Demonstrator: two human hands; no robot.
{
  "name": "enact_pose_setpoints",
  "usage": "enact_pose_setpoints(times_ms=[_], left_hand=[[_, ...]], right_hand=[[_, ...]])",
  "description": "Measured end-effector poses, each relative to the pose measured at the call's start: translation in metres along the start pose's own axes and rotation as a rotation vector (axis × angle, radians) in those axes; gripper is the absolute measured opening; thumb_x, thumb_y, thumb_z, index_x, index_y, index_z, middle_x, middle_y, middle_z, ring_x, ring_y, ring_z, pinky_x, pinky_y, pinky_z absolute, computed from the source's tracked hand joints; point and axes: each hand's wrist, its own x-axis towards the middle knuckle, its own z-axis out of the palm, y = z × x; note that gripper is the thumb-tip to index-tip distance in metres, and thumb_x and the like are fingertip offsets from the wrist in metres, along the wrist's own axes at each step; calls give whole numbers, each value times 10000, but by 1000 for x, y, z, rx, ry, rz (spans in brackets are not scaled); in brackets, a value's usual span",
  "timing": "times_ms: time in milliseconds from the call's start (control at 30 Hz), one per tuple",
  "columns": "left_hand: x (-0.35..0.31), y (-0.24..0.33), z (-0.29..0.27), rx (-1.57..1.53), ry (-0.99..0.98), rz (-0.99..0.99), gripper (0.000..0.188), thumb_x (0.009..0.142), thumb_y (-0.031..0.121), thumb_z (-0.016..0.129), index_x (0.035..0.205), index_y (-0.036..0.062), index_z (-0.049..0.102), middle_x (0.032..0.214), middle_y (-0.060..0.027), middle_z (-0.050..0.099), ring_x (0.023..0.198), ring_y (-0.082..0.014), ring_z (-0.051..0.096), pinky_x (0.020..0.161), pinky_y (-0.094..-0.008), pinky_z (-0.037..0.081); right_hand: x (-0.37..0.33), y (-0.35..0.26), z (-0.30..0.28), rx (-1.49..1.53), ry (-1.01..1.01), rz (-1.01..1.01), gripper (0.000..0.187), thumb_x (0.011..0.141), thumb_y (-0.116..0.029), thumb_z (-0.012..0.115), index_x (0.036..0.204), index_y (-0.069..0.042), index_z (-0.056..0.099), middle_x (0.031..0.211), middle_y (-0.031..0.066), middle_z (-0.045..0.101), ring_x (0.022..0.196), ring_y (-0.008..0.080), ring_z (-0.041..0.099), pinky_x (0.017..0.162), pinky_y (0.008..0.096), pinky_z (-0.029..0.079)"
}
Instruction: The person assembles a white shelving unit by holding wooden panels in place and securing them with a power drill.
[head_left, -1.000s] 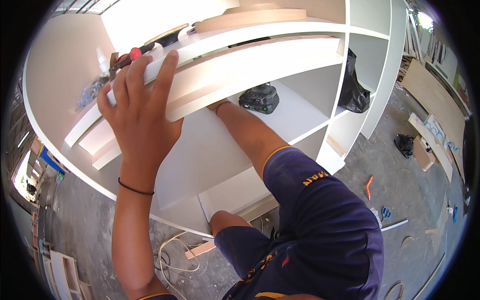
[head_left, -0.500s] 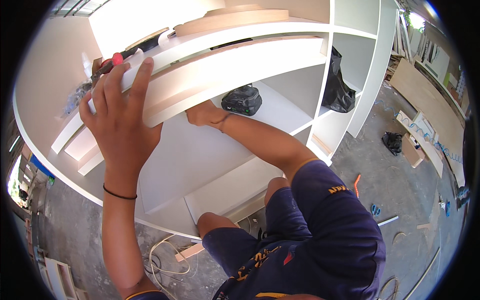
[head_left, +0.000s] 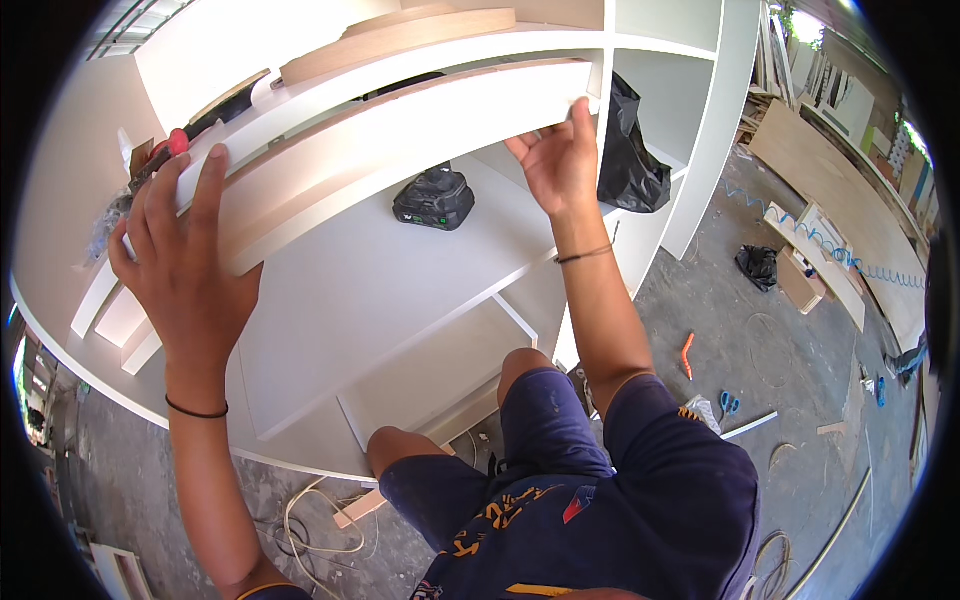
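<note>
Fingers of my left hand (head_left: pixel 185 265) wrap the near end of the long white wooden shelf board (head_left: pixel 400 125), while my right hand (head_left: pixel 555 165) pinches its far end; it sits high in the white cabinet (head_left: pixel 700 120). I judge it stiff, moderately heavy and smooth-faced, best gripped at both ends. Below lie a black battery pack (head_left: pixel 433 198) and black plastic bag (head_left: pixel 630 160); labels unreadable.

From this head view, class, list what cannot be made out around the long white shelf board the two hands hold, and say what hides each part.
- Long white shelf board: the stretch under the left hand is covered by it.
- Right hand: its fingertips at the board's far end are hidden by the palm.
- Red-handled tool: mostly hidden behind the board and the left fingers.
- Black plastic bag: its contents are unseen inside.
- Black battery pack: its label is too small.
</note>
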Motion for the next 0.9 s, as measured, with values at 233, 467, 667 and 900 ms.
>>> enact_pose_setpoints(times_ms=[233, 467, 667, 900], left_hand=[[0, -5, -2, -21, -15, 16, 850, 592, 238, 827, 1363, 269, 471, 1309, -7, 483, 1222, -222, 452, 998, -456, 276], [-4, -8, -3, -81, -19, -39, 807, 611, 209, 802, 1349, 285, 486, 1327, -7, 484, 1260, -220, 434, 1048, -490, 215], [-47, -19, -7, 149, 10, -154, 821, 644, 258, 796, 1383, 233, 439, 1422, -40, 418, 1347, -252, 348, 1050, -571, 202], [-49, -70, -11, 154, -2, -78, 888, 616, 258, 842, 1391, 200, 412, 1311, -42, 500, 1215, -250, 468, 1013, -495, 316]], right_hand=[[23, -5, 23, -199, 25, -89, 459, 939, -307, 431, 1272, 8, 403, 1218, 153, 542, 1099, 278, 573, 920, 435, 496], [26, -4, 37, -218, 83, -38, 428, 940, -295, 389, 1241, 8, 424, 1187, 144, 555, 1080, 261, 580, 902, 429, 498], [26, -8, 39, -192, 106, -65, 412, 947, -290, 374, 1234, 0, 429, 1173, 138, 564, 1066, 250, 586, 865, 416, 509], [27, -2, 34, -179, 109, -81, 408, 948, -289, 362, 1221, 6, 430, 1141, 133, 570, 1018, 246, 604, 823, 410, 526]])
